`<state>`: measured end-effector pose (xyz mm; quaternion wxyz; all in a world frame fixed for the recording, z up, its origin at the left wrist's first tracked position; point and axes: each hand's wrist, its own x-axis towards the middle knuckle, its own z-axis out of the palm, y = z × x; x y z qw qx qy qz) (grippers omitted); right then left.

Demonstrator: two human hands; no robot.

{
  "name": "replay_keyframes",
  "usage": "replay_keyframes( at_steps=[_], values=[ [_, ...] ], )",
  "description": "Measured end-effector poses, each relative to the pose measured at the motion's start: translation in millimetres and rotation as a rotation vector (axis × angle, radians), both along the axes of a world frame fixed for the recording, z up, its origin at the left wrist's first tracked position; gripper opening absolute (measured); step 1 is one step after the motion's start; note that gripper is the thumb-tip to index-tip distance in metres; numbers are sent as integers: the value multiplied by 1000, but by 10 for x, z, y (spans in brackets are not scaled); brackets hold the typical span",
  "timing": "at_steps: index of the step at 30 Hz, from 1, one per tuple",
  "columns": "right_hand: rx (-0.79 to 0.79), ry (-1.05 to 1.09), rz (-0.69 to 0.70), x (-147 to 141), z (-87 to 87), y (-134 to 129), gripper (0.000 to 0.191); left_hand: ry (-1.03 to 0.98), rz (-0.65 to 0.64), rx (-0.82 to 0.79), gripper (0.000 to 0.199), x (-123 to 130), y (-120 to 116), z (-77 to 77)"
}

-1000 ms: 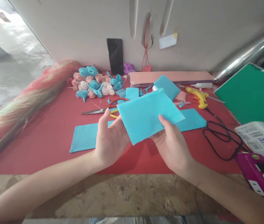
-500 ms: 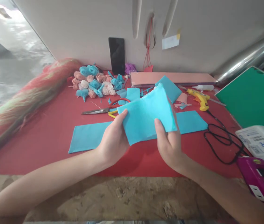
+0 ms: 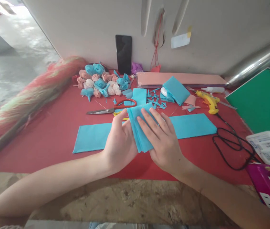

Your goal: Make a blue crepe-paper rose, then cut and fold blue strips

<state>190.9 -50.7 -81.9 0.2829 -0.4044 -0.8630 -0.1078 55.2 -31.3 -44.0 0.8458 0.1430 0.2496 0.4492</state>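
Between my two hands is a folded piece of blue crepe paper (image 3: 139, 130), held above the table. My left hand (image 3: 122, 143) supports it from the left and beneath, thumb up along its edge. My right hand (image 3: 165, 140) lies over the top with its fingers pressed flat on the folded layers. Under them, a long strip of the same blue paper (image 3: 193, 125) lies across the red surface, its middle hidden by my hands. Scissors (image 3: 108, 110) with red and yellow handles lie just behind my left hand, partly covered.
Blue, pink and white paper flowers (image 3: 101, 81) are heaped at the back left, near an upright phone (image 3: 124, 54). Blue scraps (image 3: 156, 100) and a folded blue stack (image 3: 176, 90) lie behind my hands. To the right are a yellow glue gun (image 3: 209, 101), its black cord and a green board (image 3: 261, 98).
The blue crepe paper, spread open between my hands before, is now folded over to a smaller width. My right hand has moved from gripping its right edge to lying on top.
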Motion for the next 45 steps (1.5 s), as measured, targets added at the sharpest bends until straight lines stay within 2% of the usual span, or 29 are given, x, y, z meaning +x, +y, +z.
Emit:
replay_keyframes(
  at_steps=[7,13,18,22,30,36,39,43,45],
  values=[
    [-49,-30,35,17,11,-23,60,-13,-23,15,50,19,-13,33],
    [-38,-44,96,35,38,5,56,83,-34,33,41,4,-17,16],
    [-31,-49,131,22,51,25,65,150,-29,29,42,-21,-39,46],
    [-18,-67,117,0,39,26,76,215,30,4,39,-28,-69,125],
    [-4,-95,90,-23,42,-4,80,182,-58,-27,27,-10,-72,96],
    [1,-113,82,-31,54,-16,80,210,-7,-100,31,1,-53,92],
    [-15,-111,87,-31,73,-27,81,194,-6,-78,34,6,-40,79],
    [-55,-4,113,2,183,-54,76,214,30,-6,36,9,-33,82],
    [-44,159,97,42,273,-61,62,240,39,38,38,2,-30,90]
  ],
)
